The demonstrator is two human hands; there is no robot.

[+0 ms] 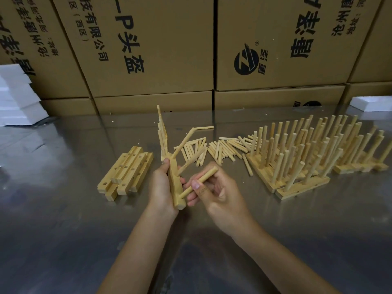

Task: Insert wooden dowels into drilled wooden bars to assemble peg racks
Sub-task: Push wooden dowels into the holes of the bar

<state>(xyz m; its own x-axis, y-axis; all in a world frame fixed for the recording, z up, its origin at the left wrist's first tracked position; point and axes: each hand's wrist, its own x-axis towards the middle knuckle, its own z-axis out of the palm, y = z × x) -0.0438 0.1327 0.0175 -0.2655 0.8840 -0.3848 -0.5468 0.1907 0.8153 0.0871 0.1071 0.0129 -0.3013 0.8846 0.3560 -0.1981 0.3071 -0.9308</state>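
My left hand grips a drilled wooden bar, held on edge just above the metal table. Two thin dowels stick out of the bar's far part toward the upper right. My right hand pinches a thicker dowel between thumb and fingers. Its lower end meets the near part of the bar. A stack of bare drilled bars lies to the left. Loose dowels are scattered behind my hands.
Several finished peg racks stand crowded at the right of the metal table. Large printed cardboard boxes wall off the back. White foam blocks sit at the far left, with another foam piece at the far right.
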